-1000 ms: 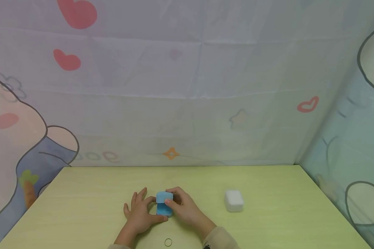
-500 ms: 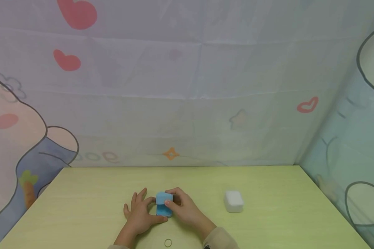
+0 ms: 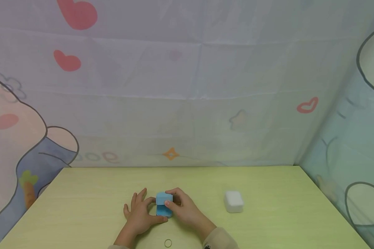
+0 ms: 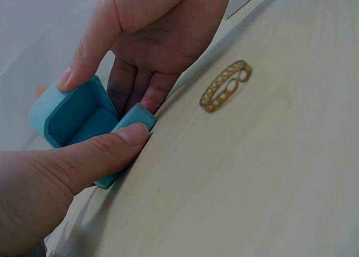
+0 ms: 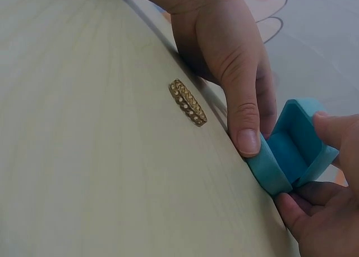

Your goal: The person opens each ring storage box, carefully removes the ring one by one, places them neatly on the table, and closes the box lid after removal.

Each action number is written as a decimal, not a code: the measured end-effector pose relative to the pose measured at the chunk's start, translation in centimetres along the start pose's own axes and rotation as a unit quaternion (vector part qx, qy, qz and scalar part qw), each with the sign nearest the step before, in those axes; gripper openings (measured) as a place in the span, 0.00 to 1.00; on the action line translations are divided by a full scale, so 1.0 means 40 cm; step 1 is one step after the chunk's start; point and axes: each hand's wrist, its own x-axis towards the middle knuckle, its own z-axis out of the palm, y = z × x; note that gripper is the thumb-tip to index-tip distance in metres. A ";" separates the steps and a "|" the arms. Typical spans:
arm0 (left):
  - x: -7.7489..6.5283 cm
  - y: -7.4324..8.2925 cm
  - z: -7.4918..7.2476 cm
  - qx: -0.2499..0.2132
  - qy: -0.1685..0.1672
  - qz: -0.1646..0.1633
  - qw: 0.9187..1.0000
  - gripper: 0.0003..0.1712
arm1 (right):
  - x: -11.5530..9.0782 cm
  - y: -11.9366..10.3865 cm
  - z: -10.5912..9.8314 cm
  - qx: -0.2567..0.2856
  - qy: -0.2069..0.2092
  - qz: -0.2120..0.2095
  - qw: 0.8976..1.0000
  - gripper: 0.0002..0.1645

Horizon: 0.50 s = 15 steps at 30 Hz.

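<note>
A small turquoise ring box (image 3: 164,211) stands on the table with its lid (image 5: 297,119) raised on the hinge. My left hand (image 3: 140,216) grips the base, its thumb pressed on the front and the index finger reaching behind; the other fingers spread out to the left. With thumb and fingers, my right hand (image 3: 187,209) pinches the raised lid from the right side. The dark turquoise inside shows in both wrist views. In front of the box, near the person, lies a gold-coloured openwork ring (image 4: 216,88).
A white rounded block-like box (image 3: 233,201) stands to the right of the hands. The pale yellow-green table (image 3: 283,214) ends at the back against a printed cloth (image 3: 190,121) with hearts and cartoon figures.
The lid's front edge sits very slightly lower than a second ago. Both hands keep their places on the ring box; the ring and the white box stay put.
</note>
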 end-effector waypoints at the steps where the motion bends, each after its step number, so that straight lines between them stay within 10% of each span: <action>1: 0.000 0.000 0.000 0.000 0.000 0.000 1.000 0.37 | 0.000 0.001 0.000 0.000 0.000 0.000 1.000 0.19; 15: -0.001 0.002 -0.001 -0.002 0.001 0.001 1.000 0.36 | -0.001 0.001 -0.001 0.003 -0.001 0.000 1.000 0.18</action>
